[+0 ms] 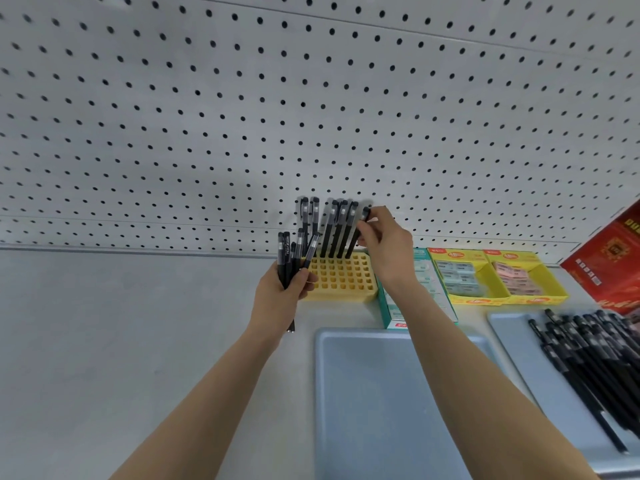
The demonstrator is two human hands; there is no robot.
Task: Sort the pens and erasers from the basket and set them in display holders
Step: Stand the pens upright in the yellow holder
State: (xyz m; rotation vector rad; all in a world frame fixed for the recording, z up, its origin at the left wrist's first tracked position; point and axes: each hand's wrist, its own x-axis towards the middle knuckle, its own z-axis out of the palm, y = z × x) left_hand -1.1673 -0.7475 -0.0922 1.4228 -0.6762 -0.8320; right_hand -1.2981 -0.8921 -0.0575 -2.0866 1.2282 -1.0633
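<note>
While slotting, right hand [384, 244]: fingertips pinch the cap of a slim black plastic pen [355, 239], its tip at the back row of the yellow plastic grid holder [346, 278].
Pen axis: near upright, holder cell below the grip.
Left hand [282, 289]: wraps a bundle of black pens [289, 258] just beside the holder.
Writing: print on pens and yellow cardboard eraser boxes [550, 294] unreadable.

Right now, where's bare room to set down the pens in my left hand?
The grey shelf left of the yellow holder is bare, so is the middle blue tray. Crowded: the right tray of pens and the eraser boxes behind it.
</note>
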